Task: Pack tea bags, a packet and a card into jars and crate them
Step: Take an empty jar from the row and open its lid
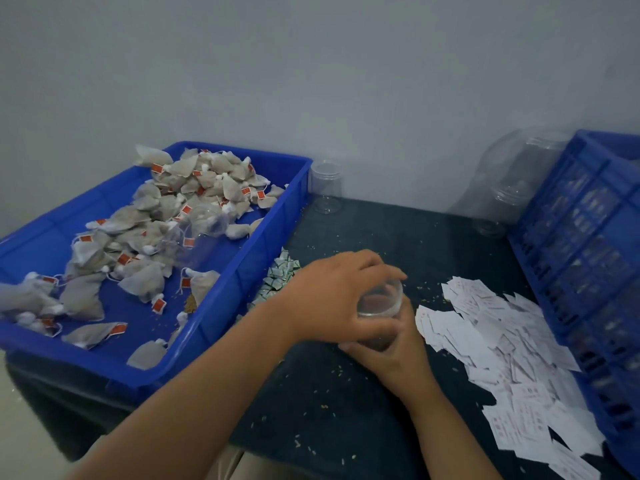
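Note:
A clear plastic jar stands on the dark table in front of me, with brownish content showing through its wall. My left hand lies over its top, fingers curled round the rim or lid. My right hand grips the jar's lower body from the near side. Grey tea bags with red tags fill the blue tray at the left. Small green-and-white packets lie beside the tray. White cards with red print are spread at the right.
A blue slatted crate stands at the right edge. Empty clear jars stand by the wall, and more empty jars sit in a clear bag beside the crate. A clear jar lies among the tea bags. Crumbs dot the tabletop.

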